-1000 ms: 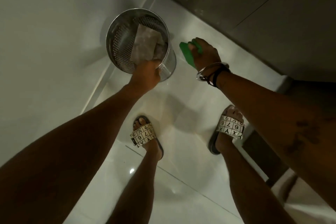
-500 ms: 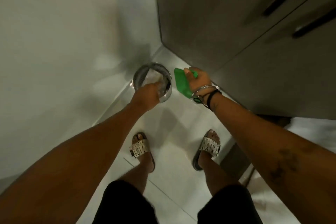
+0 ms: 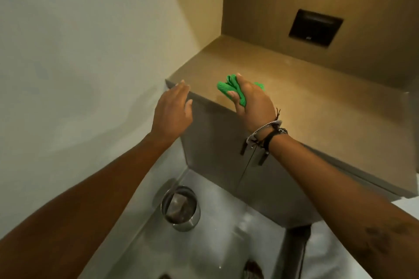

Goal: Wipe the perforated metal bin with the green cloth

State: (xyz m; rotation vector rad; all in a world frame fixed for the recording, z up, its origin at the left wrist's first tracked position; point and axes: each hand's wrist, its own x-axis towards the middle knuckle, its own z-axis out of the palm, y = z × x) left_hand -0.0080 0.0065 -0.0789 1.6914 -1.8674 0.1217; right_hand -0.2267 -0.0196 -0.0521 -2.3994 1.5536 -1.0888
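Beige countertop (image 3: pixel 294 88) fills the corner ahead of you, with grey cabinet doors (image 3: pixel 217 154) below it and glossy pale floor (image 3: pixel 222 222) at the bottom. Your right hand (image 3: pixel 251 99) is closed around the bunched green cloth (image 3: pixel 229 88), just over the counter's front edge. Your left hand (image 3: pixel 173 108) is spread flat and empty, fingers near the counter's left corner. Far below both hands, the metal bin (image 3: pixel 181 209) stands on the floor by the wall, holding what may be a crumpled paper; blur hides its perforations.

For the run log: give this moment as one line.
left hand: open, empty | right hand: holds green cloth over counter | bin: on floor, untouched
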